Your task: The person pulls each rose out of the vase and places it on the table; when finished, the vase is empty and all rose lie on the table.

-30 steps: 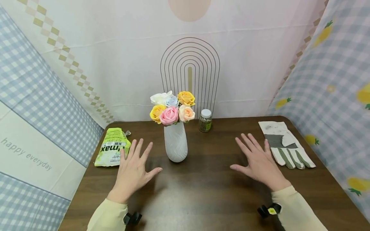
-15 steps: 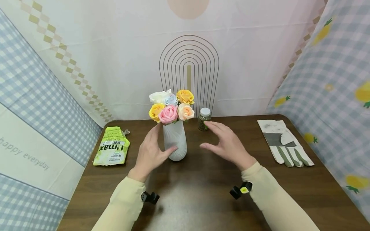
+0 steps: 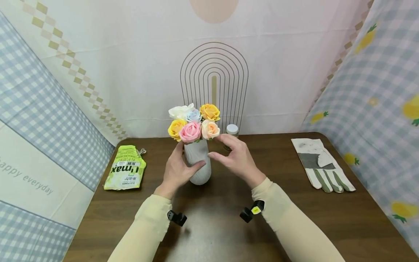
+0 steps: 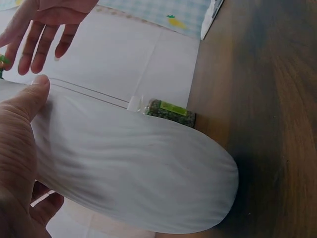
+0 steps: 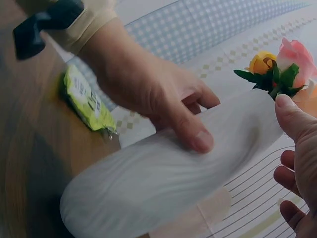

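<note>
A white vase (image 3: 197, 153) with a ribbed surface stands upright on the table, holding several artificial roses, among them a pink rose (image 3: 190, 132). My left hand (image 3: 176, 169) holds the vase from its left side; the right wrist view shows its thumb across the near face and its fingers reaching behind. To the vase's right is my right hand (image 3: 238, 160), thumb and fingers spread apart near the rim. In the left wrist view, the fingers of that right hand (image 4: 52, 37) look fairly straight and apart from the vase (image 4: 143, 163).
A small jar (image 3: 232, 129) with a white lid is behind my right hand. A green-and-white packet (image 3: 126, 169) lies at the left of the brown table (image 3: 216, 233). On the right lies a white, grey and green work glove (image 3: 322, 165). A printed cloth (image 3: 147, 72) hangs behind.
Both hands have come inward from the table's two sides toward the vase. The left hand has taken hold of it, and the right has come close to its rim. The vase stays in place.
</note>
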Available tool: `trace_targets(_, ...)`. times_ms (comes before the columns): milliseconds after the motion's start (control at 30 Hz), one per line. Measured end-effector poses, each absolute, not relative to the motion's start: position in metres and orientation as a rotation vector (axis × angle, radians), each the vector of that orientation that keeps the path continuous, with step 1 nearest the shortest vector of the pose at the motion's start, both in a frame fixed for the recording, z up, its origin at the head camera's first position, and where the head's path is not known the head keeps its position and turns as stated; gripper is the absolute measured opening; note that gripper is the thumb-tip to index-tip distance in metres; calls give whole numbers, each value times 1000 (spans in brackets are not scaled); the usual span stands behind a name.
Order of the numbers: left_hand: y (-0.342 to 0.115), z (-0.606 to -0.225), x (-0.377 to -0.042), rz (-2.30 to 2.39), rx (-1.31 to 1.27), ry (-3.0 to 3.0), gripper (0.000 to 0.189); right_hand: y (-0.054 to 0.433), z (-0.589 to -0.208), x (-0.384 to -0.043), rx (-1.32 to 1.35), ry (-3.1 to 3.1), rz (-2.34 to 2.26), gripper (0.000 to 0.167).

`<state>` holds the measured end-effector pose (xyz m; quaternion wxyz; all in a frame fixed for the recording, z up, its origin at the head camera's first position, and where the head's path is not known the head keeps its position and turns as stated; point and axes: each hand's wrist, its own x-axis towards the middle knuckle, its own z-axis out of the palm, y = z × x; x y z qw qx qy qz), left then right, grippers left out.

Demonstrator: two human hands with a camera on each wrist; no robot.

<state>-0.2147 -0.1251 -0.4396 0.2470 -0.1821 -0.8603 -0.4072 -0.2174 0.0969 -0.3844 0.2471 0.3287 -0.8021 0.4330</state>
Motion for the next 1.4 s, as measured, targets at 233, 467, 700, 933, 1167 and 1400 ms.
trace_targets(233, -124, -448, -215, -1237, -485, -2305, 91, 88, -391, -223, 821, -2155, 1358, 36)
trace_targets(467, -121, -452, -216, -1253, -483, -2255, 92, 77, -391, -228, 793, -2115, 1442, 27)
trace_targets(700, -119, -453, -214, -1290, -480, -2242, 89, 64, -363, -211, 743, -2098, 1746, 20)
trace_targets(933, -120, -454, -215, -1239, -467, -2241, 88, 54, -372, -224, 617, -2024, 2089, 33)
trace_targets(1167, -121, -455, -217, -1214, -450, -2254, 89, 48, -378, -232, 579, -1985, 2138, 33)
trace_targets(1400, -121, -455, -216, -1245, -450, -2278, 91, 45, -374, -231, 587, -1857, 2090, 14)
